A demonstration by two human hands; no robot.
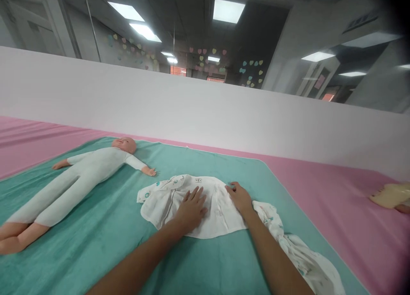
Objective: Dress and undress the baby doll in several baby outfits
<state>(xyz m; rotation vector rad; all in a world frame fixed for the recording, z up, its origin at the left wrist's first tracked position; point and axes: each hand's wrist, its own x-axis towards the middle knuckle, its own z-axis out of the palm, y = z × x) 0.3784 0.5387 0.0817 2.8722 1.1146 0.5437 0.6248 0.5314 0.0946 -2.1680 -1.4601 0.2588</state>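
Note:
A small white baby garment [211, 222] lies spread on the teal blanket [96, 261], its patterned sleeve showing at the left and a label near the top edge. My left hand [191, 209] rests on the middle of the garment with fingers stretched out. Over the garment's right part is my right hand [239, 197], fingers bent, thumb and fingertips touching the cloth; whether it pinches any fabric I cannot tell. Beyond my right forearm, a bunched white printed cloth [297, 248] lies on the blanket.
A baby doll [86, 171] in a white body suit lies on its back at the left. Pink sheet [352, 201] shows around the blanket. A white wall [192, 111] with a mirror above runs along the far side. Part of another doll's limb [389, 195] shows at the right edge.

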